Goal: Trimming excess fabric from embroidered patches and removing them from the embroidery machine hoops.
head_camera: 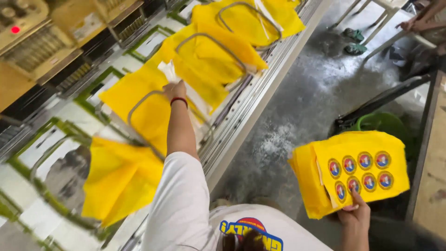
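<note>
My left hand (174, 89) reaches out over the long work table (260, 93) and rests on a yellow fabric piece (148, 111) framed by a grey metal loop, fingers closed on its edge next to a clear plastic sheet (168, 72). More yellow pieces lie along the table: one near me (118, 179), one further up (209, 60), one at the far end (251, 18). My right hand (355, 216) holds from below a stack of yellow fabric pieces (353, 172) printed with several round red and blue emblems.
A machine with a red light (15, 29) stands at the top left. The grey concrete floor (302, 102) runs beside the table. A green tub (385, 123) and a wooden bench edge (432, 176) are at right. Another person's arm (418, 21) and a white stool are at the top right.
</note>
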